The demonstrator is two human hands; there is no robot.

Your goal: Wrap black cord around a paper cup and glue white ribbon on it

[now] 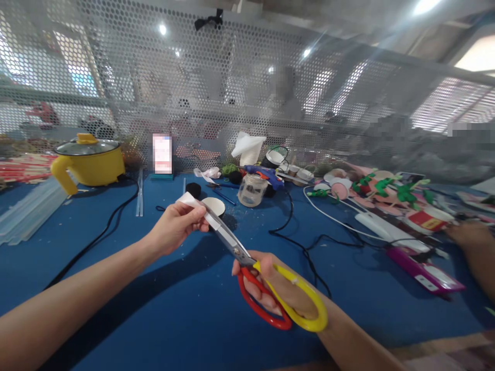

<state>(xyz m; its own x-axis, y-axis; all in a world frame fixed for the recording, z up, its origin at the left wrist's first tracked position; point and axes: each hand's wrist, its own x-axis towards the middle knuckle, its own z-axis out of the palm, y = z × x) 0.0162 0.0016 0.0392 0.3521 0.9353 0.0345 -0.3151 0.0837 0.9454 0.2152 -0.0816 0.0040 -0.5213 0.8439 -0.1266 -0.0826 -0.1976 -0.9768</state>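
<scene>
1. The step in hand looked like trimming: a white strip [188,199] met a pair of scissors [242,253] over the blue counter [185,314], with 2 bare hands at work.
2. The left hand [176,226] had its fingers pinching the white strip between thumb and fingertips; the strip's near end lay along the blades, just right of those fingers.
3. The right hand [290,294] had its fingers wrapped about the 2 handle loops, 1 red and 1 yellow. The blades ran away from these fingers towards the left fingertips and looked nearly together; whether they had bitten into the strip, I could not tell.
4. Just beyond the left fingers stood a white-topped cup [214,206] and a black ball [193,190]. Farther out, beyond the right fingers, were a clear jar [252,191] and a blue glue gun [266,175].
5. Well to the right of the right fingers, another person's hand [472,239] reached in at the edge, apart from this work.
6. The next move, as I judged it, called for a steady left pinch, the strip held taut, and the blade tips clear of the left fingertips while the right fingers worked the loops.
</scene>
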